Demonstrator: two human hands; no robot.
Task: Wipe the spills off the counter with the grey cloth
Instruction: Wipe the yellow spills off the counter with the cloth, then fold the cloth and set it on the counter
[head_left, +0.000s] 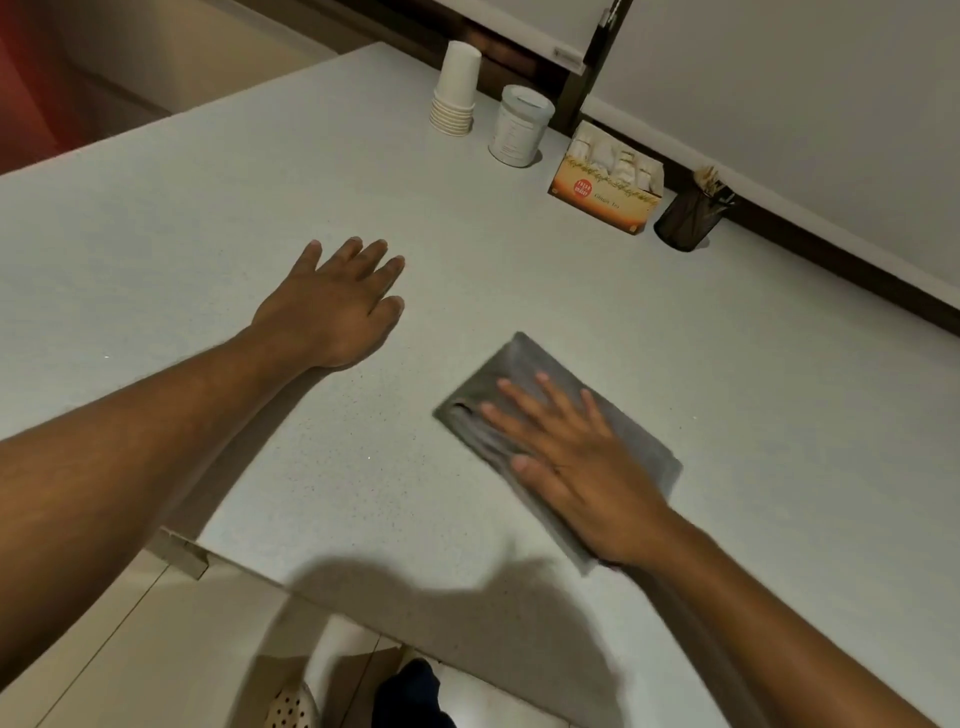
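The folded grey cloth (524, 364) lies flat on the pale speckled counter (208, 208), right of centre. My right hand (566, 457) presses on top of it, palm down with fingers spread, covering its near half. My left hand (337, 301) rests flat on the bare counter to the left of the cloth, fingers apart, holding nothing. I cannot make out any spill on the surface in this view.
Along the back wall stand a stack of white paper cups (454, 91), a white tin (519, 124), an orange tea-bag box (608, 182) and a dark mesh holder with stirrers (688, 213). The counter's near edge (249, 566) runs diagonally below my arms, floor beneath.
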